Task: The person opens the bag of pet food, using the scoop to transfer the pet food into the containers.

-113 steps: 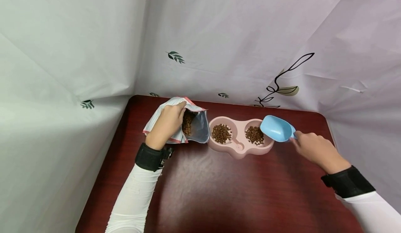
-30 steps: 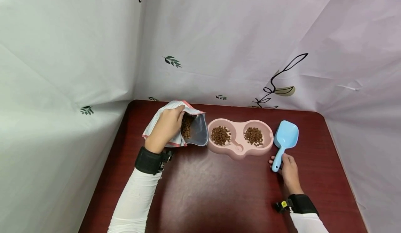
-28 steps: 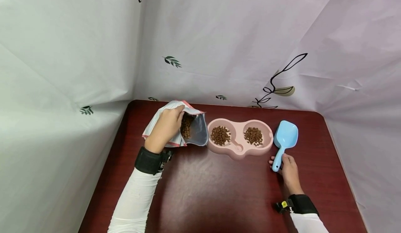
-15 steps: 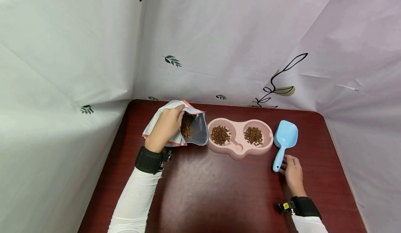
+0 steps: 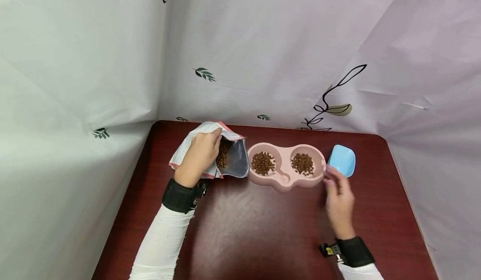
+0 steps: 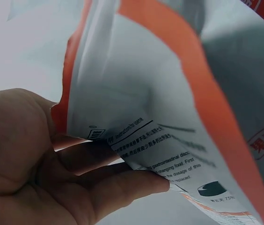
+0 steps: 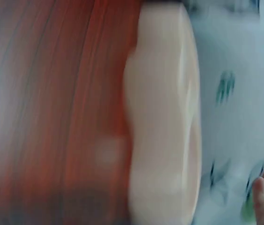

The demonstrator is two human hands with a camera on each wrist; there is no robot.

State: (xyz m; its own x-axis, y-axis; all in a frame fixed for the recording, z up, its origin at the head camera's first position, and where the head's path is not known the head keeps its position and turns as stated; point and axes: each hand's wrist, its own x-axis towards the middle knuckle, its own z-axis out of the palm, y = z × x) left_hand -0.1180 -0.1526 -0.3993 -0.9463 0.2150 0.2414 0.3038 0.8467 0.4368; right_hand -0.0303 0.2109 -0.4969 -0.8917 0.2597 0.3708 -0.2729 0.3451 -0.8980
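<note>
My left hand [image 5: 201, 152] grips the top edge of a pet food bag [image 5: 237, 159], white with red trim. The bag lies tilted, its mouth facing right and brown kibble [image 5: 222, 156] inside. In the left wrist view, fingers [image 6: 127, 187] sit against the printed bag [image 6: 146, 84]. Beside the mouth stands a pink double pet bowl [image 5: 284, 156], kibble in both hollows. My right hand [image 5: 340, 202] is at the bowl's right end, fingers extended; whether they touch it I cannot tell. It hides the handle of the blue scoop [image 5: 343, 158]. The right wrist view is blurred.
The dark red table [image 5: 259, 230] has a curtain wall [image 5: 263, 62] with leaf prints behind it. More of the pale curtain hangs along the left and right sides.
The blue scoop went from my right hand onto the table right of the bowl and was released. That hand has since moved forward and left to the bowl's end. My left hand stays on the bag.
</note>
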